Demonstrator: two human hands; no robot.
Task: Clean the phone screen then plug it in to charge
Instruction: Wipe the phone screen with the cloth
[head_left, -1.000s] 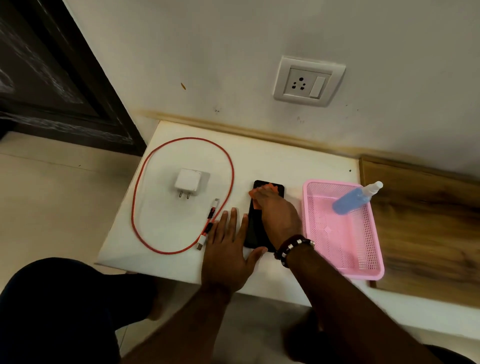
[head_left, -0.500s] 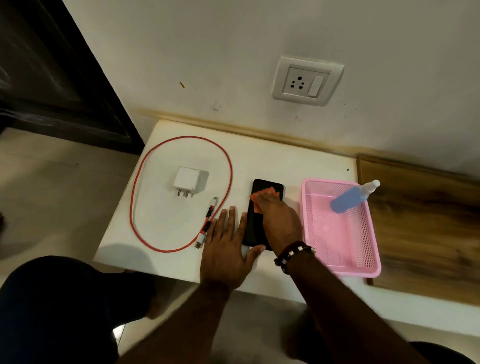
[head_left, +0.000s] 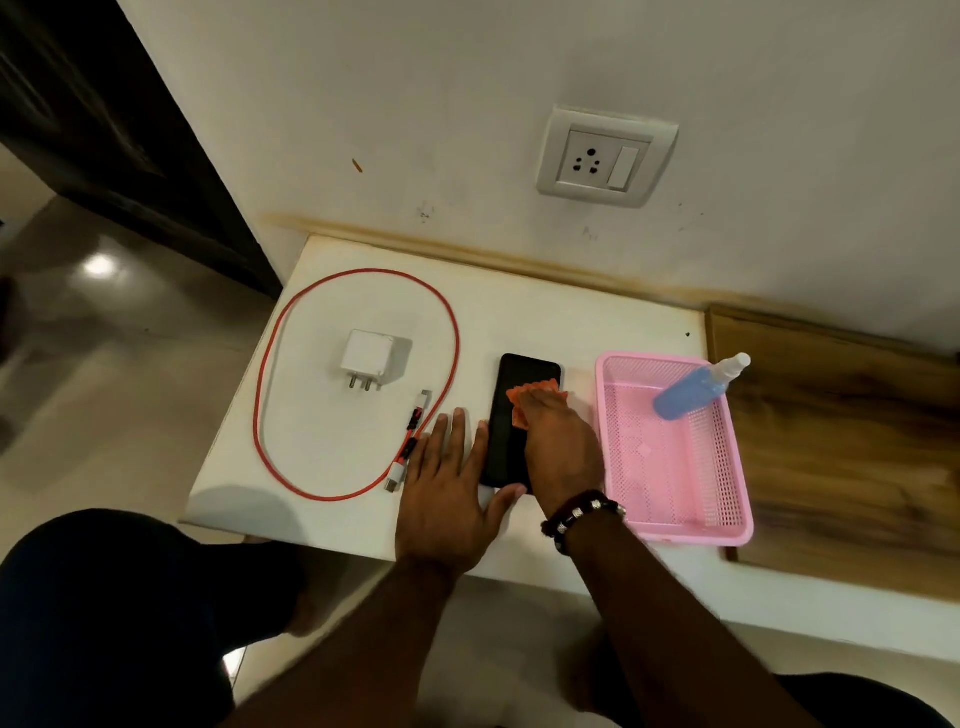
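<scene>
The phone (head_left: 511, 415) lies flat on the white bench (head_left: 519, 312), between the red cable (head_left: 358, 384) and the pink basket (head_left: 675, 467). It may slide toward the near edge if the wiping pushes too hard. The right hand (head_left: 561, 447) presses an orange cloth (head_left: 524, 397) on the screen, fingers flat over it. The left hand (head_left: 447, 488) lies flat beside the phone, fingers spread, thumb at its near corner.

A: Phone (head_left: 511, 415)? 
B: Black, flat, screen up on white bench (head_left: 519, 322); orange cloth (head_left: 524, 397) lies on its upper screen.
A: Charging parts?
B: White adapter (head_left: 368, 357) lies inside looped red cable (head_left: 311, 332); wall socket (head_left: 605, 156) above. Nothing connected.
</scene>
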